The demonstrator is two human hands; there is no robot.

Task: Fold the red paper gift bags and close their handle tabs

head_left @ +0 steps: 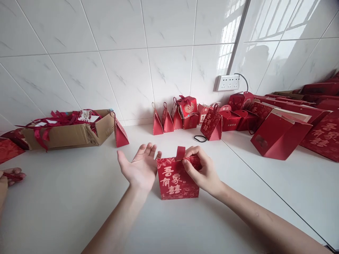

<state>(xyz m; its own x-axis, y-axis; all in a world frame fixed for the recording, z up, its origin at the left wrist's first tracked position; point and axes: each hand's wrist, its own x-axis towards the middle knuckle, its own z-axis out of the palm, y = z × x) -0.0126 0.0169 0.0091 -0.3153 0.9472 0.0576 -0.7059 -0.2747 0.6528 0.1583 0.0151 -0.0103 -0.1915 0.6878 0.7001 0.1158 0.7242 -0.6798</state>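
Note:
A red gift box with pale Chinese characters and a floral print stands upright on the white table in front of me. From its top edge rises a red ribbon loop. My right hand pinches the box's top edge beside that loop, thumb in front and fingers behind. Just left of the box, my left hand is open, palm up and fingers spread, with nothing in it. Its fingertips come close to the box's left edge; whether they touch it I cannot tell.
A cardboard box full of dark red ribbons sits at back left, a small red triangular box beside it. Several red gift boxes line the wall below a power strip. Larger red boxes crowd the right. Another person's hand holds red cord at left.

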